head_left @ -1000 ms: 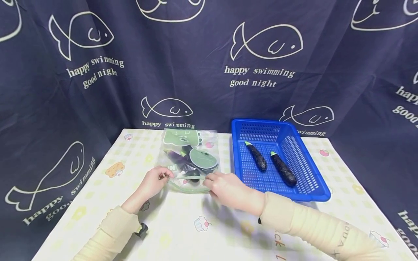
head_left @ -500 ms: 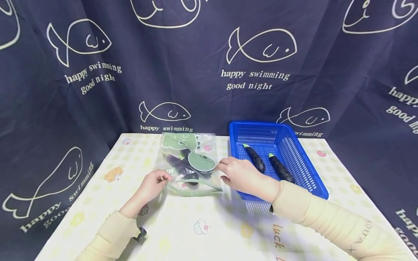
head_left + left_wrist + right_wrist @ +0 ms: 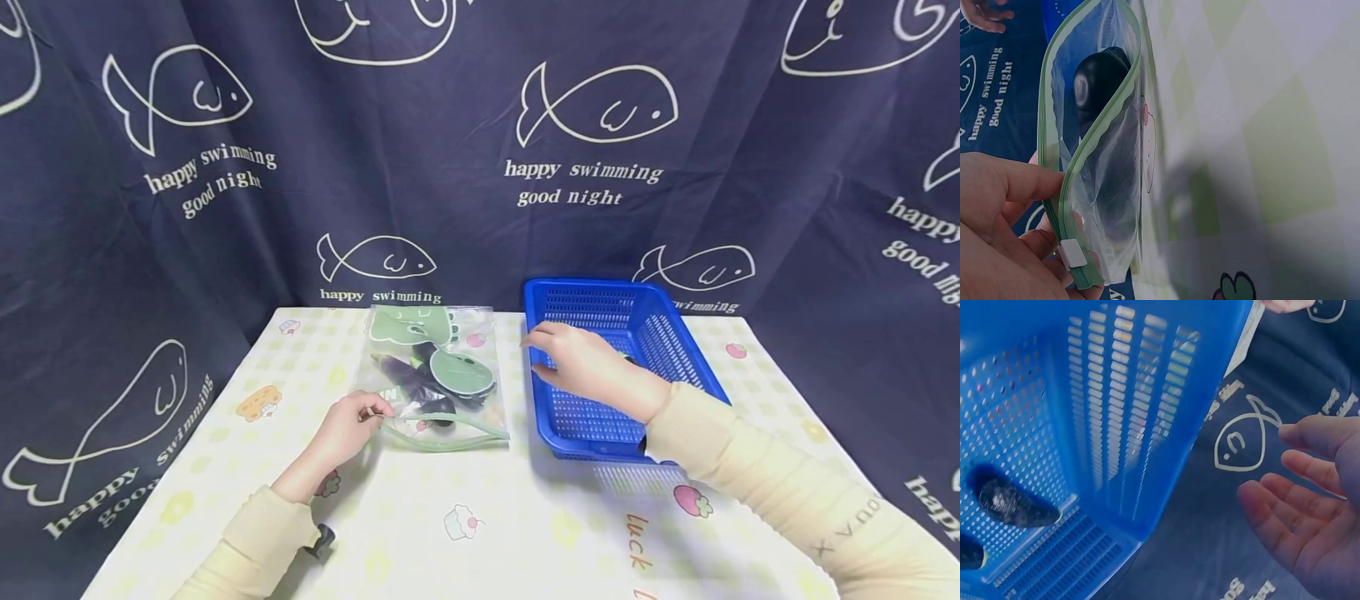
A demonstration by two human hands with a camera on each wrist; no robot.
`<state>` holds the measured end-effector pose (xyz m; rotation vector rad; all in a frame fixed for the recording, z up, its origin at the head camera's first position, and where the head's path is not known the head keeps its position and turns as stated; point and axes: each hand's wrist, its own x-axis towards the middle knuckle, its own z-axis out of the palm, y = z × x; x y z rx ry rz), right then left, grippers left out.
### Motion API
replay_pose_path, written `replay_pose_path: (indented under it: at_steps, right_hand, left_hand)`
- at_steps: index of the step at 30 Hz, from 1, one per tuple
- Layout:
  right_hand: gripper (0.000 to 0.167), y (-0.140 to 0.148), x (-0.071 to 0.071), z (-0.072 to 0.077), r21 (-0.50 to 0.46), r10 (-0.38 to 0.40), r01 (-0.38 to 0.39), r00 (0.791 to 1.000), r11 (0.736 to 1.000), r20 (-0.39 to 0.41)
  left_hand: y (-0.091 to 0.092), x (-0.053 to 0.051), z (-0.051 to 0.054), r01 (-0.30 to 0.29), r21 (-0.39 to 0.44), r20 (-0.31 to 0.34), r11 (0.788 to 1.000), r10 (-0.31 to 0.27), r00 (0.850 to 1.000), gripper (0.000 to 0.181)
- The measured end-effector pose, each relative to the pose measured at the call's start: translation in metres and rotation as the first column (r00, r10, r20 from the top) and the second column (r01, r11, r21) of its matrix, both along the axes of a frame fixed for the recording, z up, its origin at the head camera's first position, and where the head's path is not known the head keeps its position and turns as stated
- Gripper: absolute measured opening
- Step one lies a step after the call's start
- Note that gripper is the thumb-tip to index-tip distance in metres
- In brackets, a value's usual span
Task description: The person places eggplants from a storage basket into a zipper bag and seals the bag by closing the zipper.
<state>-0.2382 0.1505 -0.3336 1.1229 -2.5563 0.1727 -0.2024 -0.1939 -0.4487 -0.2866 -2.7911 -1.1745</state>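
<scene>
A clear zip bag (image 3: 450,447) with green cartoon prints and a green zip edge lies on the table. Eggplants (image 3: 402,372) show inside it, one with its dark rounded end (image 3: 1094,84) toward the mouth. My left hand (image 3: 347,432) pinches the bag's left edge, close to the white slider (image 3: 1073,253); the mouth gapes. Over the left side of the blue basket (image 3: 592,284) hovers my right hand (image 3: 588,362), fingers loosely bent, holding nothing. In the right wrist view two dark eggplants (image 3: 1013,503) lie in the basket; the head view mostly hides them behind my hand.
The table (image 3: 420,517) wears a pale checked cloth with printed cupcakes and fruit. Behind it hangs a dark blue curtain (image 3: 480,208) with white fish drawings. The basket stands right of the bag with a narrow gap between them.
My right hand has let go of the bag's right edge and moved right, over the basket. The left hand keeps its hold on the bag's left edge.
</scene>
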Motion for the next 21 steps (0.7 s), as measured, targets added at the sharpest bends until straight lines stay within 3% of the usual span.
replay_pose_path:
  at_steps: [4, 13, 21]
  right_hand:
    - [0.034, 0.006, -0.011, 0.001, -0.016, -0.003, 0.004, 1.000, 1.000, 0.007]
    - [0.037, 0.016, -0.027, 0.003, 0.022, -0.112, 0.111, 0.994, 0.994, 0.022]
    - [0.039, 0.023, -0.040, 0.002, 0.024, -0.174, 0.172, 0.977, 0.985, 0.120]
  left_hand:
    - [0.000, 0.000, 0.001, 0.006, 0.003, 0.001, 1.000, -0.006, 1.000, 0.019]
    - [0.000, 0.000, 0.001, 0.000, 0.008, -0.001, 1.000, 0.000, 1.000, 0.018]
    - [-0.001, 0.000, 0.000, 0.003, 0.001, -0.003, 1.000, -0.003, 1.000, 0.019]
